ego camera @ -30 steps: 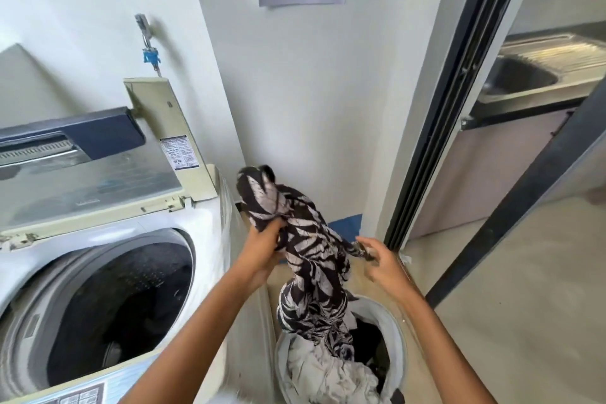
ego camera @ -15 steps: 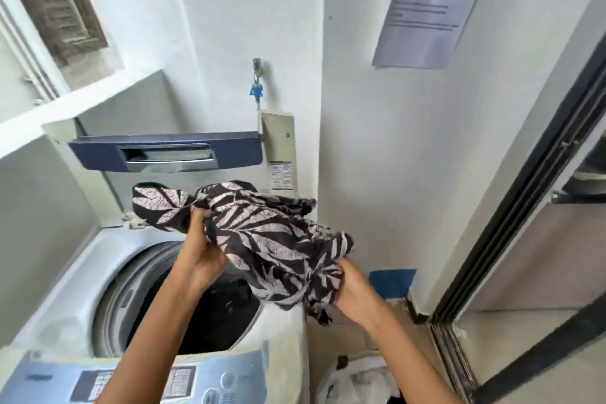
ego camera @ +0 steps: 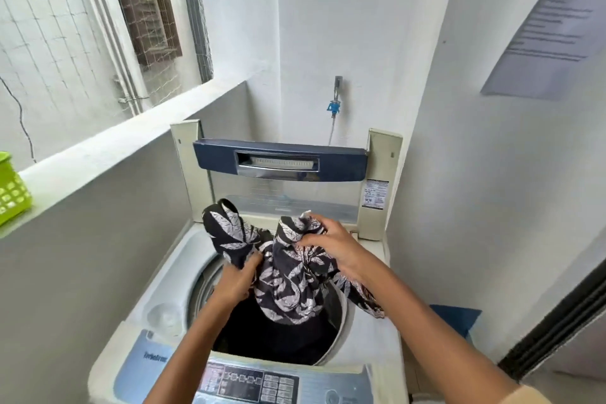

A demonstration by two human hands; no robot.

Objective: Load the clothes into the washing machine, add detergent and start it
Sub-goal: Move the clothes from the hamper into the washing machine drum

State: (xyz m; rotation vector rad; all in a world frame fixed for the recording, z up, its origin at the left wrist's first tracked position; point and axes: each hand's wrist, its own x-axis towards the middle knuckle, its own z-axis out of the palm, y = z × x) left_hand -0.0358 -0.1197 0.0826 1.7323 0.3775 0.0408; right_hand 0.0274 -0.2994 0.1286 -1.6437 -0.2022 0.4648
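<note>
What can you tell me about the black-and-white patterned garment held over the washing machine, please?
The garment is soft, thin-looking cloth, black with a white leaf print, bunched into crumpled folds. The left hand grips its left lobe; the right hand grips its upper right fold. Its bulk hangs over the open drum of the washing machine, and one tail appears to drape over the rim on the right.

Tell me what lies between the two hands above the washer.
In the head view, a bunched black-and-white leaf-print garment fills the gap. The left hand and right hand each grip it, and its lower end hangs into the open drum.
</note>
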